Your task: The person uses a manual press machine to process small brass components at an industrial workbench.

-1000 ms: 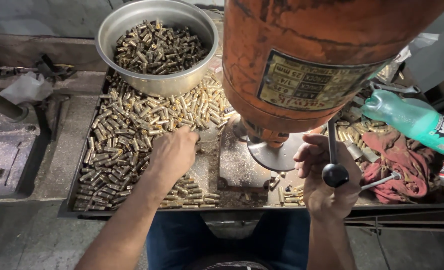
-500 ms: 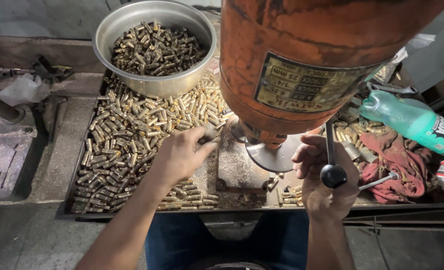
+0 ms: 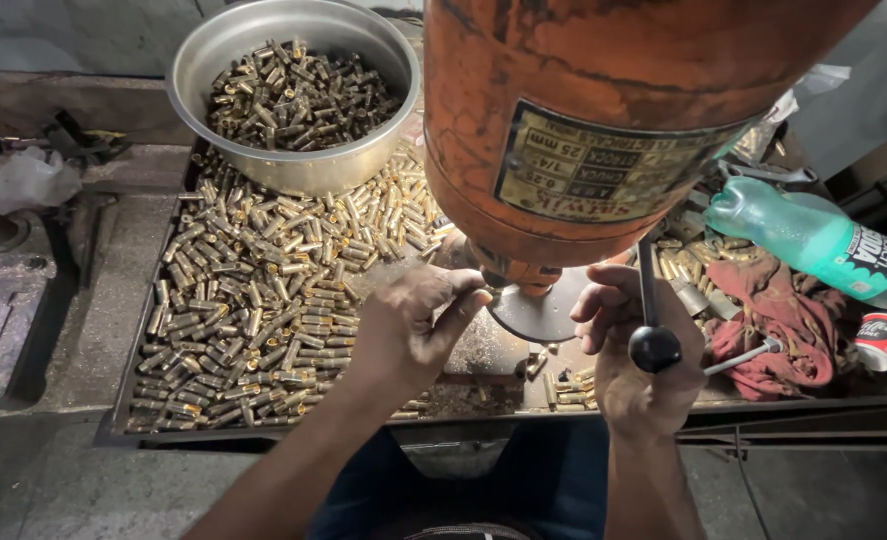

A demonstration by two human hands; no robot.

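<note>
Right under the orange press head (image 3: 604, 130), the left hand (image 3: 419, 325) pinches a small brass piece with closed fingers (image 3: 464, 305) at the round steel plate (image 3: 544, 310). Beside it, the right hand (image 3: 634, 350) wraps the black-knobbed lever (image 3: 654, 345). By the look of it, much work remains: loose brass pieces (image 3: 264, 300) fill the tray (image 3: 124, 425), while the steel bowl (image 3: 294, 90) holds fewer.

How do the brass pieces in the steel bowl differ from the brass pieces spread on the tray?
The brass pieces in the steel bowl are heaped and walled in; the brass pieces on the tray lie flat in a spread layer. The bowl lot sits farther from the left hand, the tray lot beside it. Both are small brass cylinders.
</note>
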